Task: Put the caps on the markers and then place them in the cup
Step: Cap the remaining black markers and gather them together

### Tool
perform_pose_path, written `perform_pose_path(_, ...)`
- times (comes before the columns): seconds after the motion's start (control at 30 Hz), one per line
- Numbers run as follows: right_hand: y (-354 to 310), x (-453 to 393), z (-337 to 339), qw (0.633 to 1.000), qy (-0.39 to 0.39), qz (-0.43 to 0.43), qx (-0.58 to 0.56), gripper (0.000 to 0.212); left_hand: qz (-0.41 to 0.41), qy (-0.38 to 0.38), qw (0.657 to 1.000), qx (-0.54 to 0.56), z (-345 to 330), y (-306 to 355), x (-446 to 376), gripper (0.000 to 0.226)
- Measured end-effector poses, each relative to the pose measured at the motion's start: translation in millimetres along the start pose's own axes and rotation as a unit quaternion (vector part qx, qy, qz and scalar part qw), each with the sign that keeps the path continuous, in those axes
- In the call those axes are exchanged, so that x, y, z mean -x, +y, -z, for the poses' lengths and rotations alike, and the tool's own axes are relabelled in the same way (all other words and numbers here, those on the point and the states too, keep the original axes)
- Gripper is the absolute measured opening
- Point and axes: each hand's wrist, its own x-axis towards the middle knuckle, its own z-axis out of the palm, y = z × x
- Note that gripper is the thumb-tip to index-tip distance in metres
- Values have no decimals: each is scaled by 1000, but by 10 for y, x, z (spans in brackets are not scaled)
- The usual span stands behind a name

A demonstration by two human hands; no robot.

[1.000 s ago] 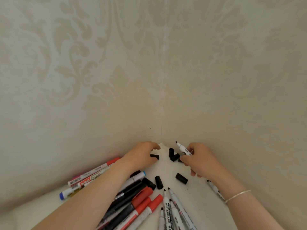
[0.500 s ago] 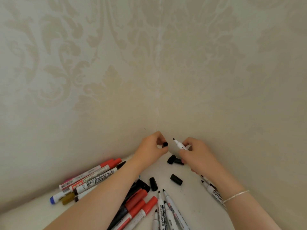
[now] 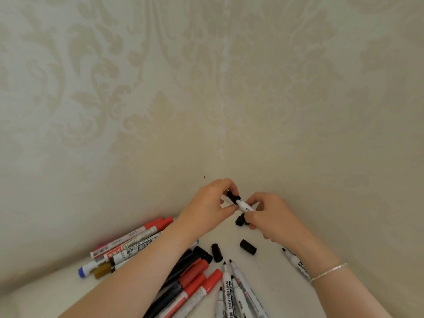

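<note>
My left hand (image 3: 210, 208) pinches a black cap (image 3: 234, 196) that sits over the tip of a white marker (image 3: 245, 206). My right hand (image 3: 273, 218) grips that marker's barrel. Both hands are raised just above the white table, near the wall corner. Loose black caps lie on the table: one (image 3: 239, 220) under my right hand, one (image 3: 247, 247) and one (image 3: 216, 252) nearer me. Several uncapped white markers (image 3: 231, 292) point toward the corner. No cup is in view.
Capped red and black markers (image 3: 192, 278) lie under my left forearm. More markers (image 3: 128, 245) are piled along the left wall. Another uncapped marker (image 3: 296, 263) lies under my right wrist. Patterned walls close the corner of the white table (image 3: 270, 288).
My left hand lifted a black cap from the table and brought it onto the tip of the marker held in my right hand. Both hands drew together.
</note>
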Motion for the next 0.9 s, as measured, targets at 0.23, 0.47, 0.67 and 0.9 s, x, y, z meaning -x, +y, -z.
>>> perform_pose_path(0.23, -52, 2, 1, 998, 10, 39, -44, 15, 164, 53, 931, 323, 114, 99, 48, 14)
perform_pose_path(0.47, -54, 17, -183, 993, 66, 87, -40, 18, 272, 116, 837, 461, 56, 249, 96, 17)
perform_pose_path(0.67, -80, 46, -263, 990, 92, 104, 3, 13, 275, 150, 829, 464, -49, 388, 187, 20)
perform_pose_path(0.9, -192, 102, -240, 993, 46, 103, -37, 7, 269, 109, 881, 374, 82, 373, 220, 25)
